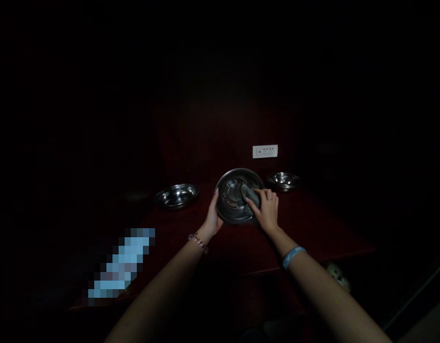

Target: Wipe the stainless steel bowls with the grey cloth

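A round, shiny metal bowl (230,190) is held up over the dark red table, its inside tilted toward me. My left hand (214,215) grips its left rim, thumb on the inner side and the other fingers hidden behind. Inside the bowl's right part, my right hand (267,208) is closed on a grey-green cloth (251,197), pressed to or just over the inner wall. The folds of the cloth are dim, so its exact kind is hard to make out. Light reflects as small dots on the bowl's bottom.
On the table (312,233), another metal bowl (177,196) stands at the left and stacked-looking metal bowls (284,181) at the back right. A white socket panel (265,151) is on the wall behind. A blurred-out bright blue patch (125,264) lies at the front left. Surroundings are very dark.
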The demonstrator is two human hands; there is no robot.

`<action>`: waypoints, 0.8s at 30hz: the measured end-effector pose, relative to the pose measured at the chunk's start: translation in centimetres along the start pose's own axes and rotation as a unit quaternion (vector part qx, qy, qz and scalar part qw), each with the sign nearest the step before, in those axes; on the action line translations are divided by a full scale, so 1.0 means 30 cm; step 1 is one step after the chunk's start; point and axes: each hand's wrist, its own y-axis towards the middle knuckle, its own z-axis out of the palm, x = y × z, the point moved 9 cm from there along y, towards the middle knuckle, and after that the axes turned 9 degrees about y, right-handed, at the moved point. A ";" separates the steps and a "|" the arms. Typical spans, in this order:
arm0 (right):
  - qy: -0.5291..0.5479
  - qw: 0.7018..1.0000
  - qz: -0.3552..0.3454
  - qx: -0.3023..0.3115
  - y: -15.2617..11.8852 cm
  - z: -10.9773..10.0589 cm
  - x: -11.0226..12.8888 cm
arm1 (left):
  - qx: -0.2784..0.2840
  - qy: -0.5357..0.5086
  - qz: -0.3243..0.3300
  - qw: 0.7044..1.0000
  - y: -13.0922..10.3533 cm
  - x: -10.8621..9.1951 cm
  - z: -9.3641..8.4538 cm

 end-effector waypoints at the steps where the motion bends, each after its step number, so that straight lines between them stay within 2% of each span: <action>1: 0.000 1.000 -0.002 0.002 0.001 0.002 0.001 | 0.003 0.003 -0.005 1.000 -0.001 0.003 0.002; 24: 0.012 0.999 -0.029 0.040 0.000 0.025 0.016 | 0.009 0.010 -0.010 1.000 -0.005 0.002 0.011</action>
